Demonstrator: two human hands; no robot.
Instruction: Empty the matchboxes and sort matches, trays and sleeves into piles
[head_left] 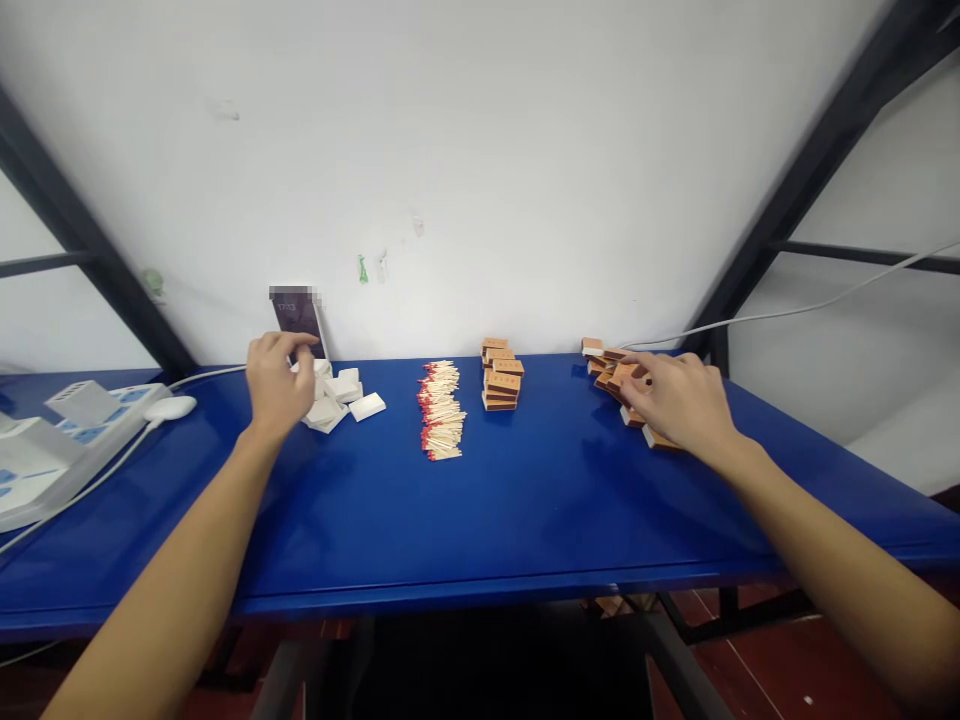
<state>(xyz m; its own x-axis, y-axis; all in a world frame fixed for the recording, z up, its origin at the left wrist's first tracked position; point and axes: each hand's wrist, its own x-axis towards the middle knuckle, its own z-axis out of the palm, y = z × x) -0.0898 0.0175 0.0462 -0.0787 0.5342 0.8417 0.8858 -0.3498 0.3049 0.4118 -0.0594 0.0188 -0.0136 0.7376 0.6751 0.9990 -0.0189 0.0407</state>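
On a glossy blue counter [465, 530] against a white wall [525, 180], red-tipped matches [442, 412] in a row. Left of them: left grip [279, 380], loosely curled at white pieces [346, 387]. Right of them: stacked boxes [501, 383], then right grip [679, 395], loosely curled over piled boxes [609, 382]. Impossible to tell either hold.

Runs open along the front of the table [510, 520], between both forearms [202, 510]. Narrows between matches [442, 408] and stack [502, 382]; widens between stack and the pile [602, 364] at the right hand [681, 396]. Stops behind at the wall [525, 180]; meets trays [367, 406], phone [296, 312] and power strip [112, 440] leftward.
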